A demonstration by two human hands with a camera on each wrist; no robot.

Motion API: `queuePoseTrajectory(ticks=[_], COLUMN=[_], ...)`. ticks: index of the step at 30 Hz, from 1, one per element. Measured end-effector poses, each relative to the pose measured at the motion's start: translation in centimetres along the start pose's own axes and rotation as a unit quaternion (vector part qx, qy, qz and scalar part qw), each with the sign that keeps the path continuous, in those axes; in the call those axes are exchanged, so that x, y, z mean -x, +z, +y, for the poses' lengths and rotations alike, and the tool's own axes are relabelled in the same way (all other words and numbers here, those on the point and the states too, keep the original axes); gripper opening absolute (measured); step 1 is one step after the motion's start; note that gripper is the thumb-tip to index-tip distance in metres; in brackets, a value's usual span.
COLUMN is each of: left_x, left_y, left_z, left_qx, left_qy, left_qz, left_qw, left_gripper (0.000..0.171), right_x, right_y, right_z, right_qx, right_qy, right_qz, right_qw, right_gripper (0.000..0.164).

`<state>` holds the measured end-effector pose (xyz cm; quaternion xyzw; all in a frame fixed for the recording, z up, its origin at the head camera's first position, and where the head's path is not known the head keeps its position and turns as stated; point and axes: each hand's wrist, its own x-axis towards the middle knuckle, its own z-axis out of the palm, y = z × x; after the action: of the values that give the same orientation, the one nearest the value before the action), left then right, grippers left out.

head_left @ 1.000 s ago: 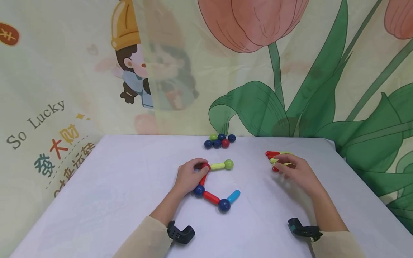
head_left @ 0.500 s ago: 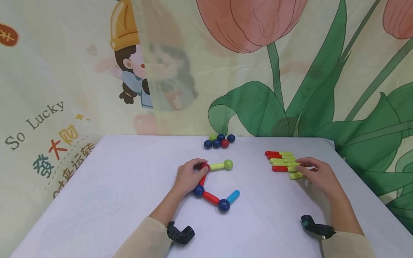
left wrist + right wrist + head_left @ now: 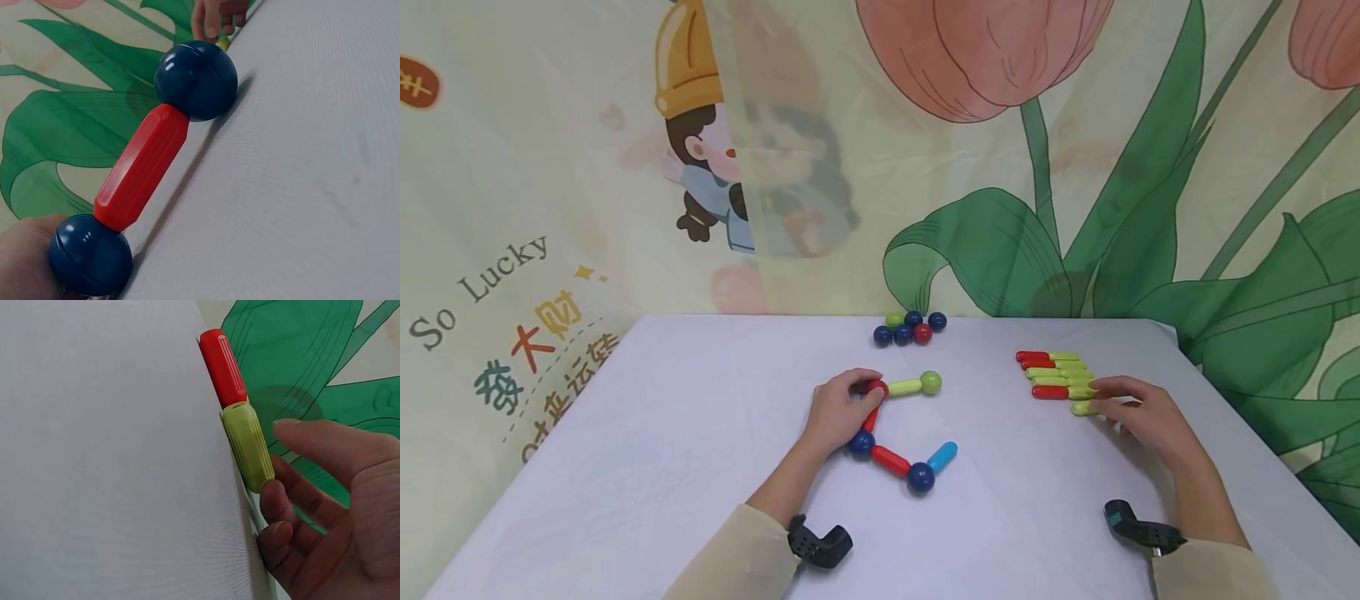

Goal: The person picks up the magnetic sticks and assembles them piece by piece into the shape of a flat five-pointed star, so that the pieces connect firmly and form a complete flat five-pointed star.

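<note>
My left hand [image 3: 837, 410] pinches a red ball [image 3: 878, 386] at one corner of a chain of magnetic sticks and balls. From that ball a yellow-green stick [image 3: 905, 387] leads to a green ball [image 3: 931, 382]. A red stick runs down to a blue ball [image 3: 862, 444], then another red stick [image 3: 141, 167] to a second blue ball [image 3: 921, 477] with a light blue stick [image 3: 943, 456]. My right hand [image 3: 1138, 417] is beside a loose yellow-green stick [image 3: 249, 447], fingertips right at its end, thumb apart from it.
Several red and yellow-green sticks [image 3: 1051, 392] lie in a stack left of my right hand. A cluster of blue, red and green balls [image 3: 903, 334] sits near the far edge of the white table [image 3: 685, 400]. Behind hangs a printed cloth [image 3: 820, 275].
My right hand has drawn back to the right from over the stack, uncovering the sticks, and has dipped slightly towards the nearest yellow-green one. The left hand and chain stay still.
</note>
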<state>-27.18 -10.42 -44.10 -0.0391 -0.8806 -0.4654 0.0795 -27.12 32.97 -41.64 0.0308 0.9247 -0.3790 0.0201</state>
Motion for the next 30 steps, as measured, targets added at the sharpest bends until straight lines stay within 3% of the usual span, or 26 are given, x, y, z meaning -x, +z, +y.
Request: queuePoseTrajectory(ticks=[17,30], left_x=[-0.08,-0.08], left_y=[-0.19,0.08], left_z=[-0.09,-0.14], left_qx=[-0.004,-0.001], left_qy=[0.003,0.006], left_qz=[0.002,-0.002], left_qw=[1.0000,1.0000], left_gripper=[0.029,0.029], right_x=[-0.69,-0.26], right_y=[0.00,-0.27], right_z=[-0.57,-0.67], right_qx=[0.070,0.047], right_qy=[-0.006,-0.019], right_qz=[-0.050,-0.055], right_qw=[0.996,0.997], right_gripper=[0.053,0.058])
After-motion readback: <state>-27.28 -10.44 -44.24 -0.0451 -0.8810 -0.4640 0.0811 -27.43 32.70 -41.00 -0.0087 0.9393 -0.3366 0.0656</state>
